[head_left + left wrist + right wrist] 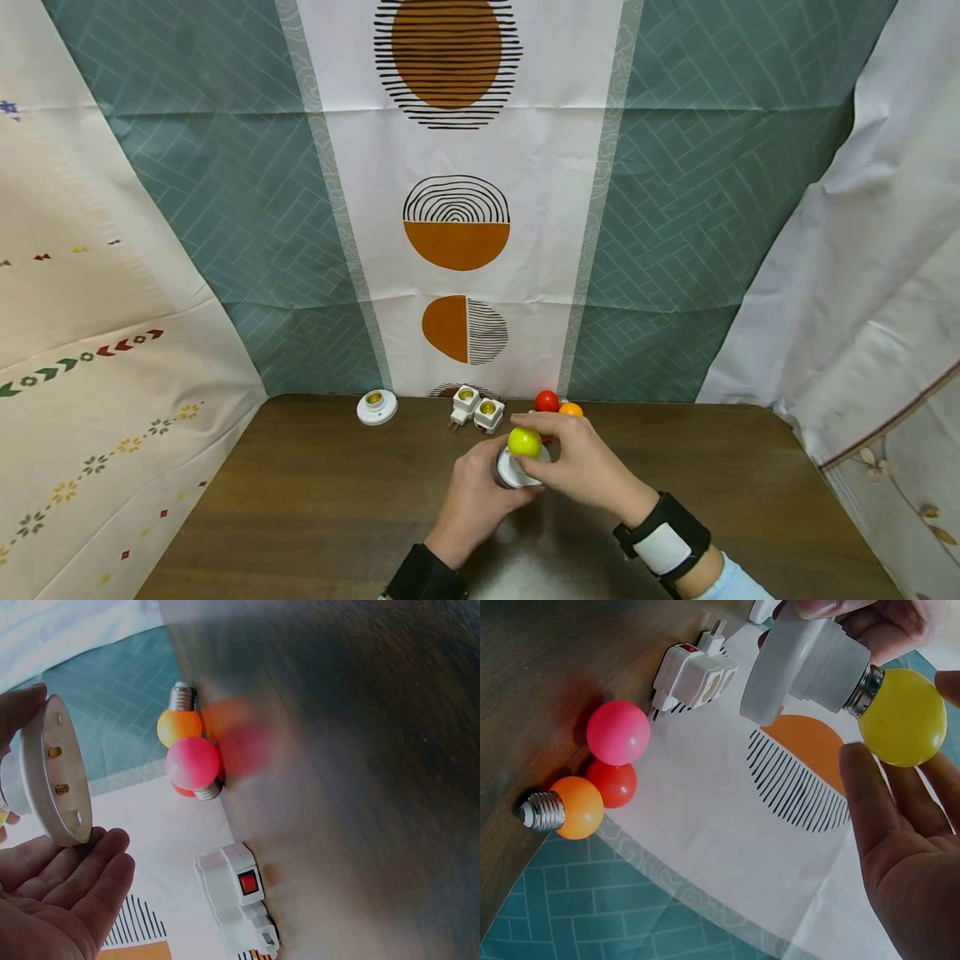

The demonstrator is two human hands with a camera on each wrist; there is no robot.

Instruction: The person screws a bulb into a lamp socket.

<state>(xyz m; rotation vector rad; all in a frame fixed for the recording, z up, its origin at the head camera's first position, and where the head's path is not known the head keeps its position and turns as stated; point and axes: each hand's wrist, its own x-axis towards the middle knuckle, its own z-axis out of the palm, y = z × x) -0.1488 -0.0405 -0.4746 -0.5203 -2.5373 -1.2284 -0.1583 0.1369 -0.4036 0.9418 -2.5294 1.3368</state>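
Note:
My left hand (480, 492) grips a round white lamp holder (517, 472) by its rim, up off the table; its underside with brass screws (60, 789) faces the left wrist camera. A yellow light bulb (904, 718) sits in the holder's socket, a band of its metal cap still showing. The right hand (573, 462) pinches this bulb between thumb and fingers. Beyond the hands lie a pink bulb (619, 733), a red bulb (612, 784) and an orange bulb (580, 808), partly hidden in the head view.
Another white lamp holder (377, 407) stands at the table's back left. Two white plug-in sockets (466, 403) lie near the back middle, one with a red switch (248, 882). Patterned cloth (675, 208) hangs behind the brown wooden table (337, 500).

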